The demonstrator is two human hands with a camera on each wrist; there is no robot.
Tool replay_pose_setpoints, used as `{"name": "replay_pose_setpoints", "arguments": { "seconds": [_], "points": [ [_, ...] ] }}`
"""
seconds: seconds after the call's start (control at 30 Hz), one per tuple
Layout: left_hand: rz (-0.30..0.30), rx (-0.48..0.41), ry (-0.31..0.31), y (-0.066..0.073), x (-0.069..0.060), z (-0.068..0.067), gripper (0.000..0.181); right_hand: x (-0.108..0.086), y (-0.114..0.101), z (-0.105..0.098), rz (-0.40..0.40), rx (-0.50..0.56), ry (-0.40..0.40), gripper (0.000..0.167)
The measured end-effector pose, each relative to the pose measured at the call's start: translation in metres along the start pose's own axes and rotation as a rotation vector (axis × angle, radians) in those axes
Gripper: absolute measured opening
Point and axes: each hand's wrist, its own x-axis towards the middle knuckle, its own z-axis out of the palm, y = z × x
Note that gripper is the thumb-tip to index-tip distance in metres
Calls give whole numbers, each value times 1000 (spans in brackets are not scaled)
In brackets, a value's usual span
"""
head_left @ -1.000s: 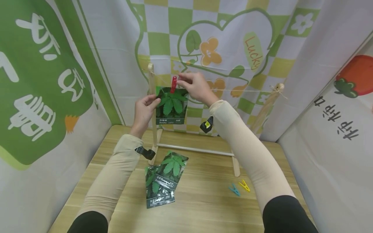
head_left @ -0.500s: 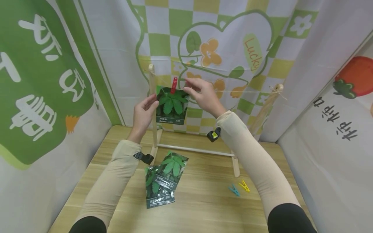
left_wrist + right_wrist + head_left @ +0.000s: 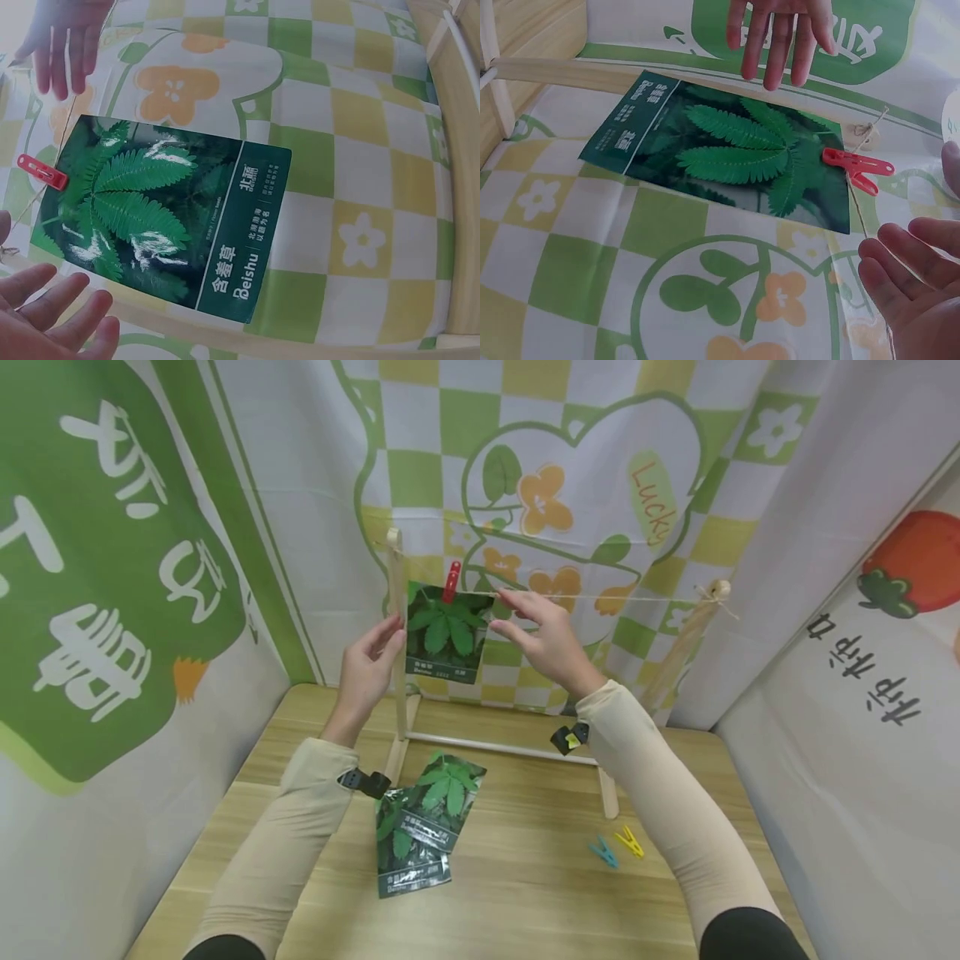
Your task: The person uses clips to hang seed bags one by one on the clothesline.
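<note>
A dark green seed packet (image 3: 448,635) with a leaf picture hangs from a string (image 3: 615,598), held at its top edge by a red clothespin (image 3: 452,582). My left hand (image 3: 366,662) is beside the packet's left edge, fingers fairly straight and gripping nothing. On the other side, my right hand (image 3: 551,639) is apart from the packet, its fingers extended near the string. Both wrist views show a gap between the hands and the packet (image 3: 165,217). In the right wrist view the red clothespin (image 3: 859,166) bites the packet's top edge and the string.
Wooden posts (image 3: 397,635) carry the string, with a white rod (image 3: 502,744) joining their feet. Two overlapping seed packets (image 3: 442,797) lie on the table (image 3: 525,893). A blue clothespin (image 3: 603,852) and a yellow clothespin (image 3: 629,841) lie at the right. Printed cloth hangs behind.
My right hand has let go of the red clothespin and drawn away right and down. My left hand has released the packet's left edge and moved slightly down. The packet stays hanging.
</note>
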Motion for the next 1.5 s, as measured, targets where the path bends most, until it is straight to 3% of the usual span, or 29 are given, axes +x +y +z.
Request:
{"name": "replay_pose_setpoints", "arguments": {
  "seconds": [0.3, 0.83, 1.03, 1.27, 1.5],
  "points": [
    [-35, 24, -51, -5, -13, -2, 54, -23, 9, -2, 52, -68, -48, 54],
    [-88, 122, -129, -13, -29, 0, 55, -62, 27, 2, 122, -68, -86, 58],
    [-86, 136, -140, -24, -35, -1, 57, -78, 37, 2, 164, -58, -79, 56],
    [-83, 174, -204, -35, -41, -3, 61, -94, 48, 1, 188, -36, -65, 54],
    [-64, 199, -199, -42, -45, -4, 62, -108, 56, -2, 228, -15, -52, 53]
  ]
}}
